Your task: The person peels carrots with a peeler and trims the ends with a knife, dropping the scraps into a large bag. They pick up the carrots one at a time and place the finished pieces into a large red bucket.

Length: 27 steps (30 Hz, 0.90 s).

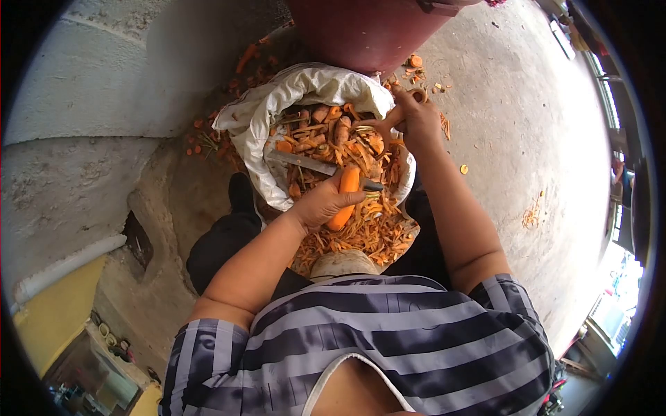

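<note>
My left hand (320,202) is closed around a peeled orange carrot (345,208) above an open white sack. A knife lies across behind the carrot, its blade (303,162) pointing left and its dark handle (373,186) out to the right; the same hand seems to pin it. At the sack's right rim, my right hand (420,123) has its fingers spread, and I make out nothing held in it. Inside the white sack (253,118) are unpeeled carrots (342,130) and many peelings. More carrot peelings (354,239) are heaped at the near side, between my legs.
A large dark red tub (368,35) stands just beyond the sack. Carrot pieces (415,61) and scraps are scattered on the concrete floor (513,139). A rough grey wall (83,83) rises on the left, with a white pipe (69,269) low along it.
</note>
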Available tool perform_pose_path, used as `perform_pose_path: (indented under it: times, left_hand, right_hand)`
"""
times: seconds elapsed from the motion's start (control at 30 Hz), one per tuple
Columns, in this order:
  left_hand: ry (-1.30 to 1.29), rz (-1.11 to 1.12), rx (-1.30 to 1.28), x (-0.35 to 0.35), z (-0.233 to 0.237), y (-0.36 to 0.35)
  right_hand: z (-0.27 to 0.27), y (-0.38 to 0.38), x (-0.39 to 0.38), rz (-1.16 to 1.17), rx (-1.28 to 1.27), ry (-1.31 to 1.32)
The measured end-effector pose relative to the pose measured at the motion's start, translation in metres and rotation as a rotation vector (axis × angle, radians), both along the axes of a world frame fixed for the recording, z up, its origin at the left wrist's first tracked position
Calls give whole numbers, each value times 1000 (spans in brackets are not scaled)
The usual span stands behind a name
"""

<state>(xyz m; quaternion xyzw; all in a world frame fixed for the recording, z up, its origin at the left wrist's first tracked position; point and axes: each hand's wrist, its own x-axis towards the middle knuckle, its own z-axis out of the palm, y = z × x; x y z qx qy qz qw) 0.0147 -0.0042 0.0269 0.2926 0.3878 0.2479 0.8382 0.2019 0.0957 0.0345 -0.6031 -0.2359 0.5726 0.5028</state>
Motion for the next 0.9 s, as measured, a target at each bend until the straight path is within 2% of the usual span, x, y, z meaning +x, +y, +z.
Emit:
perform_pose_path:
  times: [0.03,0.13,0.17,0.27,0.4,0.43,0.47,0.53,0.63,0.73,0.8,0.9]
  left_hand:
    - [4,-8,-8,0,0,1]
    - [59,-57,21,-4,-2,5]
    - [108,-94,63,-5,-4,6]
    - [210,-142,203,-7,-22,2]
    - [505,-260,476,-12,-25,5]
    - [464,-228,450,-12,-25,6]
    - [423,-196,422,-13,-27,5]
    - [399,-174,414,-15,-22,4]
    - [496,-200,479,-20,-11,5]
    - [612,-184,511,-26,-20,5]
    - [603,-120,484,-32,-22,5]
    - [678,-112,464,-47,-27,7]
  right_hand:
    - [0,2,3,-58,7,98]
    - [4,-9,-6,185,2,119]
    - [-4,-12,-10,310,89,86]
    - [-7,-4,-3,196,-81,-135]
    - [9,-7,-15,180,-8,158]
    - [14,-11,-30,166,-21,88]
    - [-6,-8,-24,193,-56,152]
    - [-22,3,-12,172,-47,-63]
    - [-25,6,-16,54,-72,123]
    - [-36,0,-38,210,-81,175]
    - [-37,0,-39,131,-157,191]
    - [-67,0,-45,16,-248,227]
